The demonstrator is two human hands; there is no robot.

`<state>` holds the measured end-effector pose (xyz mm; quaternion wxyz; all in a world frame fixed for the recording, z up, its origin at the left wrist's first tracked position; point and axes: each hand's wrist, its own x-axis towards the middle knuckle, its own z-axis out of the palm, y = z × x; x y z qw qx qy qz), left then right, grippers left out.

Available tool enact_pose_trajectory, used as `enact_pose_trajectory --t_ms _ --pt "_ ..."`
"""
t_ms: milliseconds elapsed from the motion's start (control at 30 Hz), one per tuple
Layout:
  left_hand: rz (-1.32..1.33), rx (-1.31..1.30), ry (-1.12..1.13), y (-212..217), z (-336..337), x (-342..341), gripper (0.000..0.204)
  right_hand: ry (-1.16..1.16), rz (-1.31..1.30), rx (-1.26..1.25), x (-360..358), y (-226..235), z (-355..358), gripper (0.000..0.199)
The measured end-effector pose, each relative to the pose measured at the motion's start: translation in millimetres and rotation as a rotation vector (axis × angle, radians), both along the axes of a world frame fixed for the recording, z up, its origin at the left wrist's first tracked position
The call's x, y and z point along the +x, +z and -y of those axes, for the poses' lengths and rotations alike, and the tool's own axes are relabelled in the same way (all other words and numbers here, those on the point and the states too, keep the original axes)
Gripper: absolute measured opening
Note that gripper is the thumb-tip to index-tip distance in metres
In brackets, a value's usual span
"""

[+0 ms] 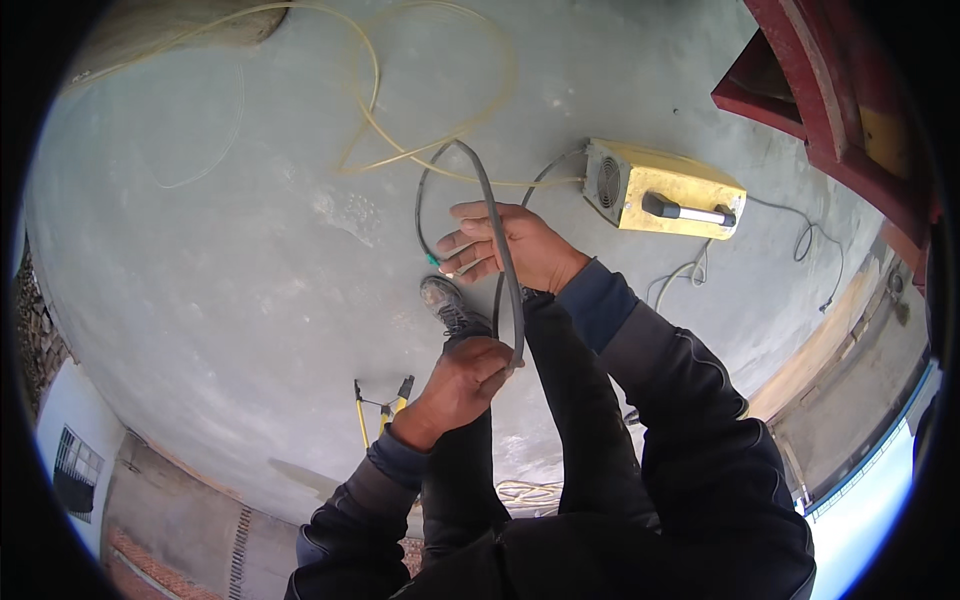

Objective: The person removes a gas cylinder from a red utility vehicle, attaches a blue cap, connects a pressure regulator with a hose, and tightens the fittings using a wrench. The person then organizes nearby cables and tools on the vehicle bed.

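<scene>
A thick black cable (494,215) bends in a tall loop in front of me. My left hand (462,388) is closed around its lower end, above my left leg. My right hand (522,248) is open, fingers stretched toward the left, and the cable crosses in front of its palm. Whether the palm touches the cable, I cannot tell. The cable's other side curves down to a small green piece (433,260) near the right fingertips. Beyond my right hand, a yellow box-shaped machine (680,178) with a round fan grille and a black-and-silver handle stands on the floor.
A thin yellow hose (372,120) loops over the grey floor (250,290) to the machine. Yellow-handled, long-armed cutters (384,410) are beside my left forearm. My shoe (447,300) shows below the cable. A dark red metal frame (830,90) rises at the far right.
</scene>
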<state>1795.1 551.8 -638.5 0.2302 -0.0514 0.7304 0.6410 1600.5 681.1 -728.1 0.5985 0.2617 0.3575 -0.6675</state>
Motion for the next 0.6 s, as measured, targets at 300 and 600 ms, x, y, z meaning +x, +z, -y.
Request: enact_pose_trajectory --t_ms 300,600 --pt "0.248 -0.043 0.162 -4 48 100 0.015 -0.909 0.145 0.211 -47 -115 -83 0.031" --pt "0.288 -0.231 0.618 -59 37 176 0.025 -0.331 -0.006 0.419 -12 -53 -56 0.071"
